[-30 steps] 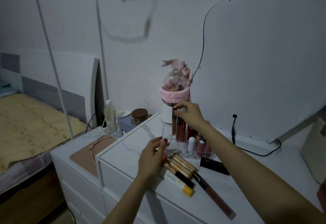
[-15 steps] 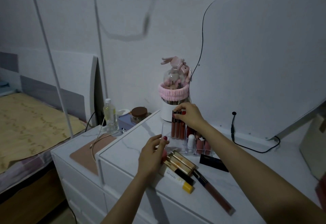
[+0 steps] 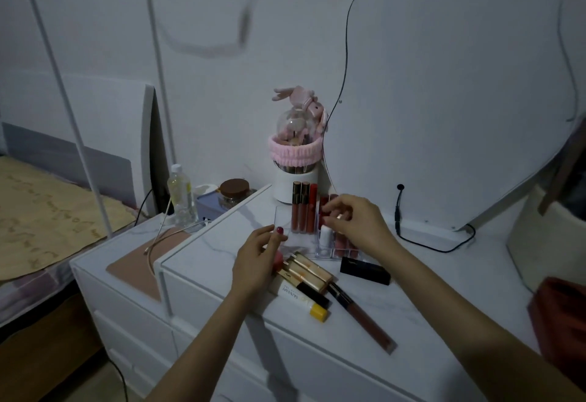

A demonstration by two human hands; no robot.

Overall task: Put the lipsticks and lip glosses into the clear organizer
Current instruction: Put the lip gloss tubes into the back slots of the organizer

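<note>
The clear organizer [image 3: 283,218] stands on the white dresser top. Three tall lip glosses [image 3: 303,208] stand upright in its back left cells; shorter red and pink tubes [image 3: 341,242] and a white one [image 3: 324,234] fill the right cells. My right hand [image 3: 356,222] hovers over those right cells, its fingers curled at the tops of red tubes; a small gold glint shows between the fingertips. My left hand [image 3: 255,259] grips the organizer's front left corner, with something pink under the palm. Loose in front lie gold tubes [image 3: 306,270], a white yellow-capped tube [image 3: 301,298], a long dark gloss [image 3: 361,316] and a black lipstick [image 3: 364,270].
A white brush holder with a pink headband [image 3: 293,160] stands behind the organizer. A black cable [image 3: 421,241] runs from the mirror [image 3: 459,84] at the right. A water bottle [image 3: 179,192] and brown-lidded jar [image 3: 234,191] sit on the lower left cabinet. A bed [image 3: 38,211] lies left.
My right hand has let go of the tall lip glosses at the back left and moved right, over the short tubes. The left hand has stayed at the organizer's corner.
</note>
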